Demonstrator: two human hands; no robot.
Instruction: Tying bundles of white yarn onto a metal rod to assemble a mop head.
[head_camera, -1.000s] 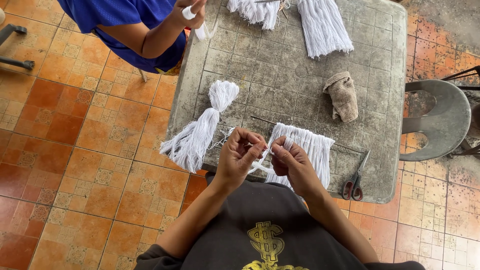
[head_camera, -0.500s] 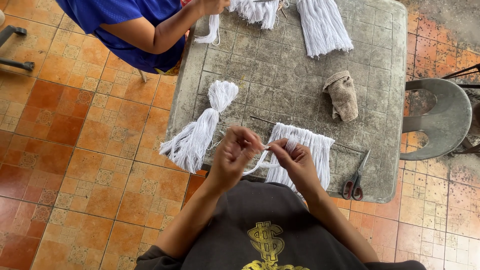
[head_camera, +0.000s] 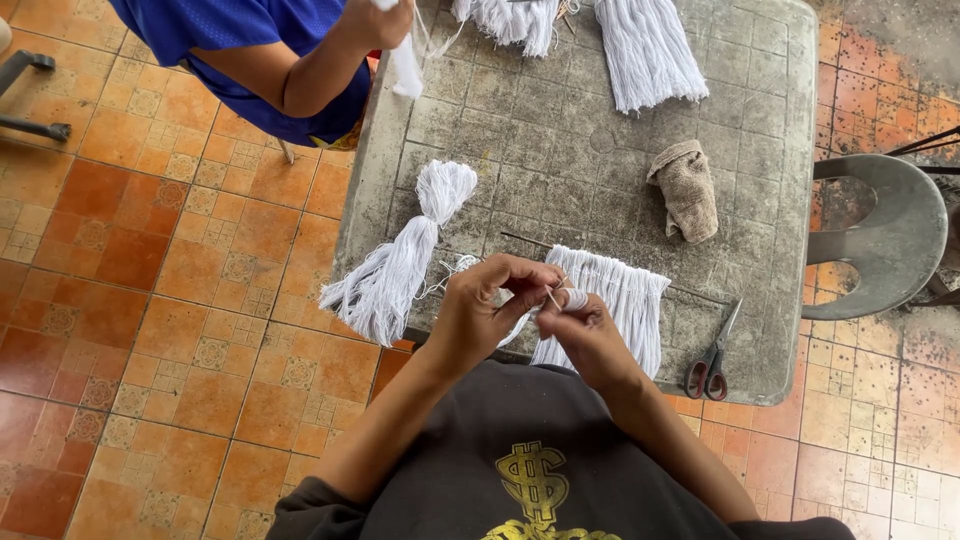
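My left hand (head_camera: 492, 310) and my right hand (head_camera: 583, 332) meet over the near edge of a grey tiled table (head_camera: 560, 150), both pinching a thin white strand (head_camera: 556, 298) between fingertips. The strand belongs to a row of white yarn strands (head_camera: 612, 300) hanging from a thin rod (head_camera: 700, 294) that lies on the table just beyond my hands. To the left of my left hand a tied white yarn bundle (head_camera: 400, 262) lies with its loose end over the table edge.
Scissors (head_camera: 714, 358) lie at the near right corner. A folded brown cloth (head_camera: 686, 190) sits mid-table. More white yarn bundles (head_camera: 645, 50) lie at the far side, where a person in a blue shirt (head_camera: 260, 50) holds white yarn. A grey plastic chair (head_camera: 885, 235) stands on the right.
My hands have drawn closer together on the strand, fingers shifting slightly. The person in blue has lowered their hand with the white yarn toward the table's far left corner.
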